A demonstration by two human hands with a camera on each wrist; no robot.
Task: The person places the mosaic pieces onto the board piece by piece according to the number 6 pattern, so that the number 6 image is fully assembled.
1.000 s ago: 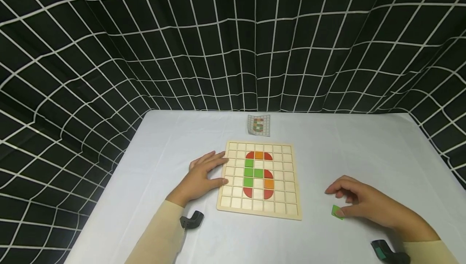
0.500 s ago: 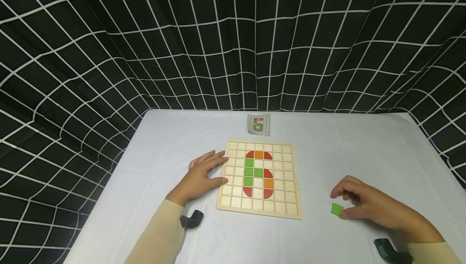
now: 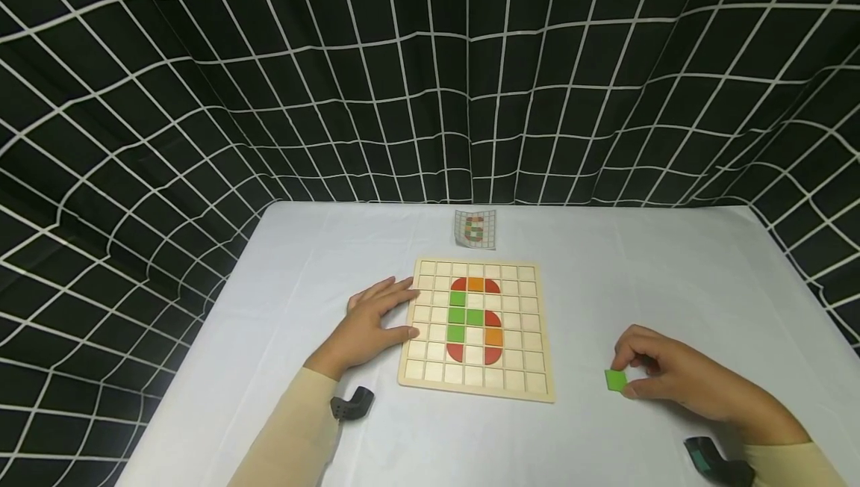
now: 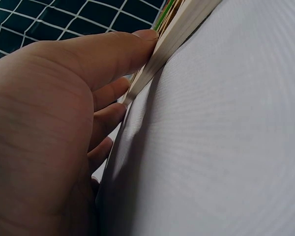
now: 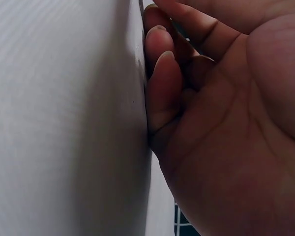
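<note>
A pale wooden grid board (image 3: 477,382) lies flat on the white table, bearing red, orange and green pieces laid out like a 6. My left hand (image 3: 372,323) rests along its left side with fingers fairly straight; in the left wrist view the thumb and fingertips touch the board's edge (image 4: 160,61). Off to the right of the board, my right hand (image 3: 665,371) pinches a small green square tile (image 3: 615,380) by its edges between thumb and index finger, low over the table. The right wrist view shows the other fingers (image 5: 164,83) curled near the cloth; the tile is hidden there.
Behind the board lies a small patterned card (image 3: 475,230) with a similar 6 on a grid. A black wrist device (image 3: 352,404) is by the left forearm, another (image 3: 715,463) by the right. Black curtains (image 3: 430,84) with white grid lines surround the table.
My right index finger has come down to the green tile, which now sits between it and the thumb and has shifted slightly left. The left hand stays against the board.
</note>
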